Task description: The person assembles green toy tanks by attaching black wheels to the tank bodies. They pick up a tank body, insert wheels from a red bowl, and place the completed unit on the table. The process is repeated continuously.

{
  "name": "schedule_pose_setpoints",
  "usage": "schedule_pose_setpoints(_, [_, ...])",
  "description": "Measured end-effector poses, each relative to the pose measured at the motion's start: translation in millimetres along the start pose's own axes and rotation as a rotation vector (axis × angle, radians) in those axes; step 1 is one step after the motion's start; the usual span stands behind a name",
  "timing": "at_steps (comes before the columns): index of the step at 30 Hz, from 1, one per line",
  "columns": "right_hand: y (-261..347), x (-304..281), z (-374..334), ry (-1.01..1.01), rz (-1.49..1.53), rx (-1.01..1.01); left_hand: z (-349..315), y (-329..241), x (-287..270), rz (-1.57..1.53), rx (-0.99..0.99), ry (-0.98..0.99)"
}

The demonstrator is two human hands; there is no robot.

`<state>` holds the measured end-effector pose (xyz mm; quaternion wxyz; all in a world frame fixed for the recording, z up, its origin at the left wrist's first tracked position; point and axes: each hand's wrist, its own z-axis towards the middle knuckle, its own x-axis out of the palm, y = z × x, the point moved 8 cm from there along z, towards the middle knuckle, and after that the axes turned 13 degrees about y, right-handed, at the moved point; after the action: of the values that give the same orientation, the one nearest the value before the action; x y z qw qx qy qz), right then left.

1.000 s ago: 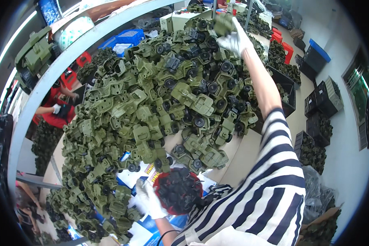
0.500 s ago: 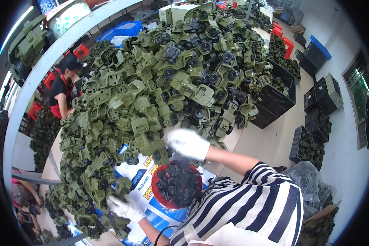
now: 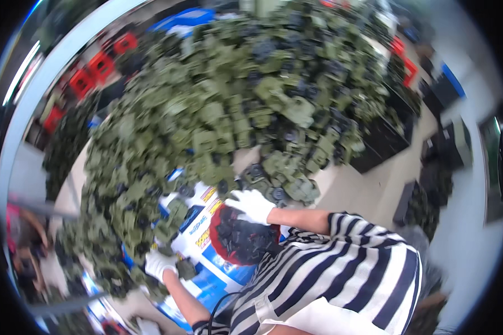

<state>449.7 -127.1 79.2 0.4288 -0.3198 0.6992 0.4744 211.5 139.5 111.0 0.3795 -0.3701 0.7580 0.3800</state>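
Note:
A red bowl [image 3: 214, 237] full of small black plastic parts [image 3: 245, 237] stands in front of me. My right hand [image 3: 251, 206], in a white glove, hangs over the bowl's far rim with its fingers apart and nothing visible in them. My left hand [image 3: 161, 264], gloved too, is at the near left edge of the heap of olive-green toy trucks [image 3: 207, 117]. Blur hides how its fingers are closed. Beside that hand, a green toy piece [image 3: 186, 269] lies on the blue and white printed sheet [image 3: 227, 271].
The heap, with black wheels showing in it, spreads over most of the table. A black crate [image 3: 383, 142] stands at its right. Red stools [image 3: 100, 66] and a blue bin [image 3: 183, 20] are farther back. A grey metal frame [image 3: 39, 92] curves along the left.
My right hand has moved down from the heap's edge to the bowl, its fingers now spread. My left hand has shifted slightly up and left. The whole view has swung and blurred.

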Motion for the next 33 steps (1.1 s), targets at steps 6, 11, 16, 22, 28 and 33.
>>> schedule_pose_setpoints(6, [-18,19,10,-0.088,-0.042,0.047,14,45,44,-0.233,-0.085,0.312])
schedule_pose_setpoints(11, [-8,-3,13,-0.23,-0.031,-0.028,3,53,55,-0.476,0.061,0.059])
schedule_pose_setpoints(16, [4,-21,30,-0.111,-0.09,-0.015,-54,-9,67,-1.454,0.67,0.273])
schedule_pose_setpoints(22, [-7,6,31,-0.236,-0.195,-0.152,-73,-2,84,-1.787,0.43,0.12])
schedule_pose_setpoints(28, [-21,15,35,-0.114,-0.12,-0.131,-98,7,96,-1.655,0.412,0.027])
schedule_pose_setpoints(33, [34,-25,15,-0.388,-0.156,-0.277,-96,29,139,-1.862,0.201,0.142])
